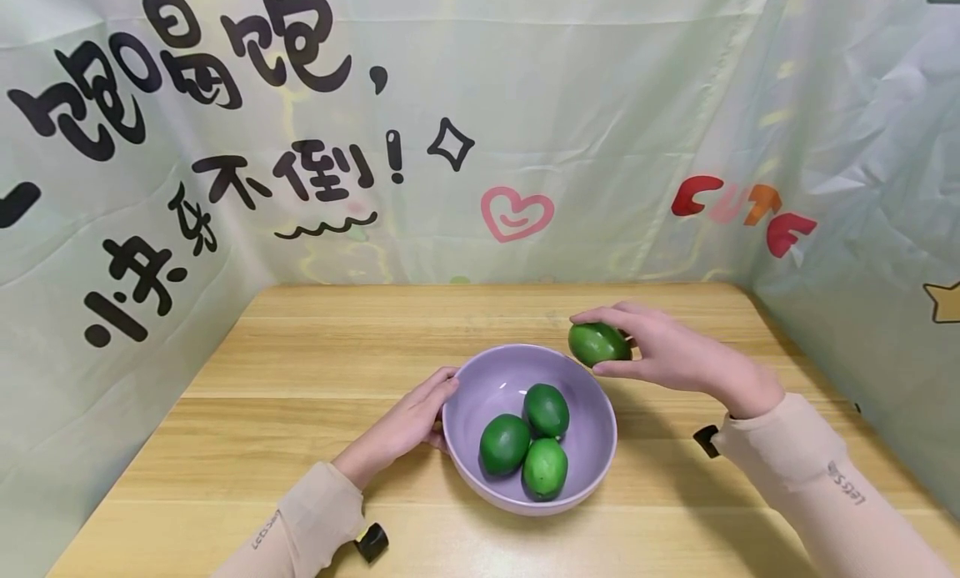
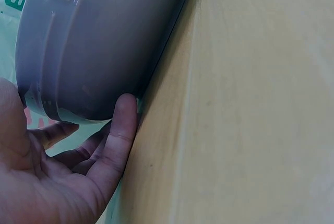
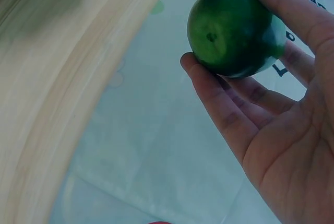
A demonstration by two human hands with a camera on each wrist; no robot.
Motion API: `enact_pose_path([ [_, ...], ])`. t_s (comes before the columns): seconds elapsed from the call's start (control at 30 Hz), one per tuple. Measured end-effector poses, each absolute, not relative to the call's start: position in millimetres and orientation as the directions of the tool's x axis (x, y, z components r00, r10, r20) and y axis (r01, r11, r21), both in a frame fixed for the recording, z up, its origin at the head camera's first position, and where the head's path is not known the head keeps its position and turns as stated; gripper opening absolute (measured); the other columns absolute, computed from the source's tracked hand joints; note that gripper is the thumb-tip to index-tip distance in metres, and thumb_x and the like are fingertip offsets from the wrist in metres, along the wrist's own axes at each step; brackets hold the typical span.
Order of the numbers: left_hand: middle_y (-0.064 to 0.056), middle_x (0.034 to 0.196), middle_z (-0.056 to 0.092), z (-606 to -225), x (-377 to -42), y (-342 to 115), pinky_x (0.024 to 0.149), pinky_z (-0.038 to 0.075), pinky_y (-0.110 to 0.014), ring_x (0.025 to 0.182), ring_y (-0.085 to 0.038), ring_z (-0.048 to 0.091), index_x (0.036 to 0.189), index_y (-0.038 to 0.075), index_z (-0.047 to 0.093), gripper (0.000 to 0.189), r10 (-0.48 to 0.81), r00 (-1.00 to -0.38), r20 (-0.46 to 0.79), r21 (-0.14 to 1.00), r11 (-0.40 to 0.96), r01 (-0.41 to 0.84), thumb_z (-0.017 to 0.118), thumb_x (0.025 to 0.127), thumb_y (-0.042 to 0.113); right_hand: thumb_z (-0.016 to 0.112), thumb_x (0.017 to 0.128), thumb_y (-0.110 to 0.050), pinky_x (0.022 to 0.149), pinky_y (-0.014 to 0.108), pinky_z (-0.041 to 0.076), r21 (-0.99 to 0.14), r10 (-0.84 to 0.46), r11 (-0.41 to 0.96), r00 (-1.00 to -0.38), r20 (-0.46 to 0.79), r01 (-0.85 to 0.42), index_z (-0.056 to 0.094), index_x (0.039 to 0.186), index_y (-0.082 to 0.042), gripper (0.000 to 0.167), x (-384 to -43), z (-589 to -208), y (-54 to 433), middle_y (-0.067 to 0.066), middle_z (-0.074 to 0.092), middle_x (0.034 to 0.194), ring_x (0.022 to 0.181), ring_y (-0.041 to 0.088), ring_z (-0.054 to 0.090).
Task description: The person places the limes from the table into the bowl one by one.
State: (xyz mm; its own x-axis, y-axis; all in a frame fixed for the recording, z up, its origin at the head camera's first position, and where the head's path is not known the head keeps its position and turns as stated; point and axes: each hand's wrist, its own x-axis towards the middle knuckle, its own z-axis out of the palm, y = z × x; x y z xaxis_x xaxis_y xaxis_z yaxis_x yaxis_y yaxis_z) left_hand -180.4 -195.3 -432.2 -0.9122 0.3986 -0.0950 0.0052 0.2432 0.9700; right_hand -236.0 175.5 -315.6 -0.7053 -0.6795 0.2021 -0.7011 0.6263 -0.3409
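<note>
A purple bowl (image 1: 465, 469) stands on the table with three green limes in it: a dark one (image 1: 504, 444) at left, another dark one (image 1: 547, 409) behind, and a lighter one (image 1: 546, 468) in front. My left hand (image 1: 408, 415) touches the bowl's outer left side, fingertips at the rim and lower wall; the left wrist view shows its fingers (image 2: 124, 125) against the wall. Up beside the bowl's back right rim, my right hand (image 1: 660, 344) holds a fourth lime (image 1: 597, 344) between thumb and fingers. The right wrist view shows that lime (image 3: 235, 31) from its stem end.
The wooden table (image 1: 300, 394) reaches back to a pale printed curtain (image 1: 600, 128) that encloses it at the back and both sides. Black wrist straps (image 1: 372, 543) show below the sleeves.
</note>
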Motion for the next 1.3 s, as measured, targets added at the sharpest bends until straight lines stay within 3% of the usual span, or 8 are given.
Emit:
enact_pose_path([
  [0.63,-0.023,0.143,0.059,-431,-180,-194,0.074,0.068,-0.042,0.101,-0.025,0.071,0.159,0.021,0.047,0.048,0.388,-0.916,-0.100,0.969,0.246,-0.002,0.034,0.118,0.044,0.088,0.092,-0.025,0.078,0.024,0.057,-0.335,-0.720,0.591,-0.667,0.192,-0.734,0.063,0.149,-0.023,0.062,-223,-314,160,0.002,0.068,0.134,0.100,0.013,0.060],
  [1.3,-0.023,0.142,0.060,-431,-180,-194,0.074,0.068,-0.041,0.101,-0.025,0.071,0.159,0.021,0.047,0.048,0.384,-0.917,-0.105,0.967,0.254,-0.005,0.034,0.119,0.044,0.084,0.096,-0.033,0.080,0.026,0.055,-0.352,-0.752,0.564,-0.640,0.157,-0.748,0.061,0.150,-0.030,0.059,-222,-314,143,-0.002,0.066,0.127,0.098,0.012,0.057],
])
